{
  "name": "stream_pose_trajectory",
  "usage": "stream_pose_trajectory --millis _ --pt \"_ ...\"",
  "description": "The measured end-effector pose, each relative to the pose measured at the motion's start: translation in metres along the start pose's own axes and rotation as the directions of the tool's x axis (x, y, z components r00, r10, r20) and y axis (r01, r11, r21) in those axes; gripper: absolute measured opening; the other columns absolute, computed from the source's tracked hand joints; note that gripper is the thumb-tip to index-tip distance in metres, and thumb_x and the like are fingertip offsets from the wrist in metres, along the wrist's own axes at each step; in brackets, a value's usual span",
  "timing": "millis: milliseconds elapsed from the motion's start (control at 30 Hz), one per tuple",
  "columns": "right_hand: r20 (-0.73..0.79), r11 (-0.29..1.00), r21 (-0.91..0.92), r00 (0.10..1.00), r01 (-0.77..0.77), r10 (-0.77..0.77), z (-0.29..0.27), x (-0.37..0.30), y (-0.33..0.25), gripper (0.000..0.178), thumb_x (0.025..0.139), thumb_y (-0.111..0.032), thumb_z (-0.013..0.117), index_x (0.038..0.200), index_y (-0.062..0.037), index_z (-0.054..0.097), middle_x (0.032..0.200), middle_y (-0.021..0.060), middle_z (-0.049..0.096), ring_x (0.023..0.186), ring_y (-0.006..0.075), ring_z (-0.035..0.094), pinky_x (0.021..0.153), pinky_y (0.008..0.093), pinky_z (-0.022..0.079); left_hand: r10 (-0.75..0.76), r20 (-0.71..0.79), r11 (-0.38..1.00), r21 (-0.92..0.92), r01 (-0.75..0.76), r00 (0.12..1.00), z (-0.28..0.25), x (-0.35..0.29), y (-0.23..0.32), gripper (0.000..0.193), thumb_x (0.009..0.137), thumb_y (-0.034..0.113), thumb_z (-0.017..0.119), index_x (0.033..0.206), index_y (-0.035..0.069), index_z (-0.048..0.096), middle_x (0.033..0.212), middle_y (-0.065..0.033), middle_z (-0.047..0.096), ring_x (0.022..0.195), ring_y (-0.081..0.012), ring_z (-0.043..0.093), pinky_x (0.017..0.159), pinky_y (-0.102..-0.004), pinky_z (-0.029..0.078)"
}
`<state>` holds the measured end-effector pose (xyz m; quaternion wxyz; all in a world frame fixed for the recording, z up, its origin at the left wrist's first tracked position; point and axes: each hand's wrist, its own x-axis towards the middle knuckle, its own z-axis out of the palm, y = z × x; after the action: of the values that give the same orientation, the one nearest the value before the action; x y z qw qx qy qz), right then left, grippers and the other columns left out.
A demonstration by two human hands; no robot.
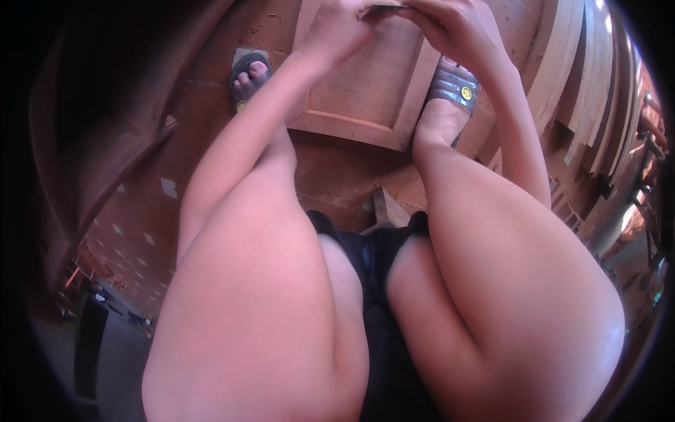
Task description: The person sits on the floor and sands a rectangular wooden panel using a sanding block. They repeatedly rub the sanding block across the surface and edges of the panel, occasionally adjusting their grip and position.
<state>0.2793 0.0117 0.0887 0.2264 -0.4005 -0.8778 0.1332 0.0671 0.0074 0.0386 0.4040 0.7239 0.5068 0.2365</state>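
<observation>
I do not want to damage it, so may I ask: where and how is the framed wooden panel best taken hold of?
The framed wooden panel is probably best gripped by its near rail, coming from the person's side: this bar has a long, straight outer edge and nothing covers it, whereas the left forearm crosses in front of the panel's left side.

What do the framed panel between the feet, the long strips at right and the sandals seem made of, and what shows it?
Framed panel: probably wood, apparently unvarnished; faint grain, reddish-brown face.
Long strips: likely bare wood; pale, matt faces.
Sandals: perhaps rubber or plastic; smooth, slightly shiny dark straps.
</observation>
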Motion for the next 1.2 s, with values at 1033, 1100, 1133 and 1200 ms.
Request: stream_pose_trajectory --millis 1033,1100,1133,1200 --pt "0.026 0.986 -0.128 0.994 0.108 -0.106 -0.008 0.032 -0.008 0.017 0.093 -0.023 0.072 0.093 -0.0059 0.072 0.079 0.0123 0.068 0.071 0.0311 0.069 0.061 0.0402 0.053 0.448 -0.022 0.864 0.268 -0.426 0.894 -0.015 0.022 -0.028 0.022 0.085 0.011 0.077 0.105 0.006 0.071 0.094 -0.0119 0.071 0.082 -0.0210 0.067 0.072 -0.0347 0.055" --pt "-0.037 0.983 -0.073 0.985 0.166 -0.169 0.020 0.020 0.002 0.023 0.096 -0.029 0.068 0.087 -0.0086 0.066 0.078 0.0076 0.065 0.067 0.0266 0.068 0.057 0.0397 0.052 0.504 0.009 0.791 0.398 -0.466 0.864 -0.024 0.016 -0.031 0.030 0.084 0.012 0.076 0.113 0.009 0.071 0.103 -0.0125 0.072 0.088 -0.0246 0.069 0.075 -0.0360 0.057" --pt "-0.081 0.977 -0.020 0.974 0.210 -0.211 0.043 0.013 -0.002 0.026 0.098 -0.032 0.066 0.085 -0.0099 0.063 0.077 0.0053 0.064 0.066 0.0243 0.067 0.055 0.0395 0.052 0.511 0.042 0.750 0.467 -0.469 0.859 -0.034 0.003 -0.035 0.034 0.083 0.012 0.076 0.116 0.010 0.070 0.107 -0.0128 0.072 0.091 -0.0264 0.070 0.076 -0.0366 0.058" --pt "0.097 0.975 -0.117 0.979 0.189 -0.178 0.063 -0.017 -0.021 0.028 0.095 -0.035 0.069 0.102 -0.0074 0.064 0.083 0.0060 0.061 0.069 0.0219 0.068 0.058 0.0354 0.055 0.539 0.136 0.675 0.520 -0.523 0.831 -0.019 -0.005 -0.045 0.042 0.081 0.013 0.076 0.123 0.013 0.070 0.116 -0.0135 0.072 0.098 -0.0299 0.073 0.080 -0.0378 0.059"
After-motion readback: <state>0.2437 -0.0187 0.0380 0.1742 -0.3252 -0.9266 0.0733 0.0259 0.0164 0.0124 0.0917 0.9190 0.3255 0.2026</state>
